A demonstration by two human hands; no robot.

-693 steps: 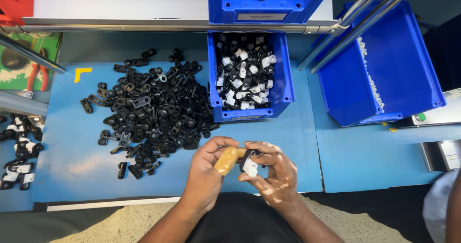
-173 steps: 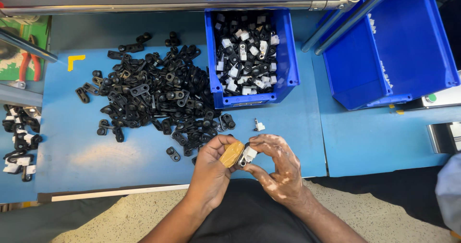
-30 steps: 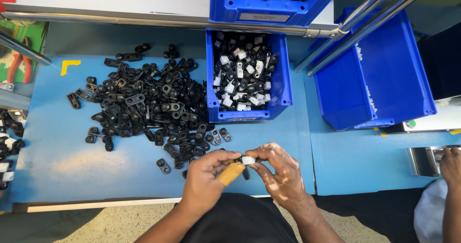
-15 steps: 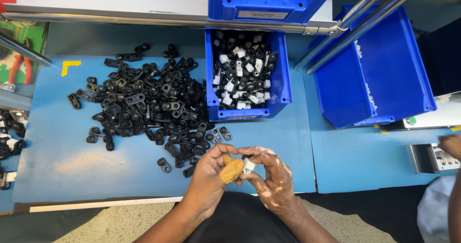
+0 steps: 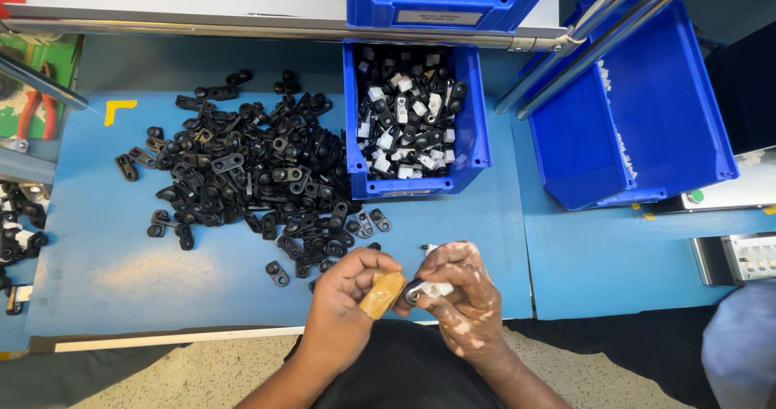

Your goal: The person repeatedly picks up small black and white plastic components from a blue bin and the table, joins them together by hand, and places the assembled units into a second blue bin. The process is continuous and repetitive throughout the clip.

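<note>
My left hand (image 5: 343, 296) grips a tan tool (image 5: 381, 294); my right hand (image 5: 462, 296) pinches a small clip (image 5: 424, 289), touching the tool, just below the black pile (image 5: 250, 174) and bin (image 5: 412, 184).

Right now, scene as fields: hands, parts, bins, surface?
left hand: holds a tan block
right hand: pinches a small black-and-white part against the block
loose pile: black plastic clips on the blue mat
middle bin: blue, mixed black and white pieces
right bin: blue, tilted, white pieces along one wall
far left: red-handled pliers
</note>
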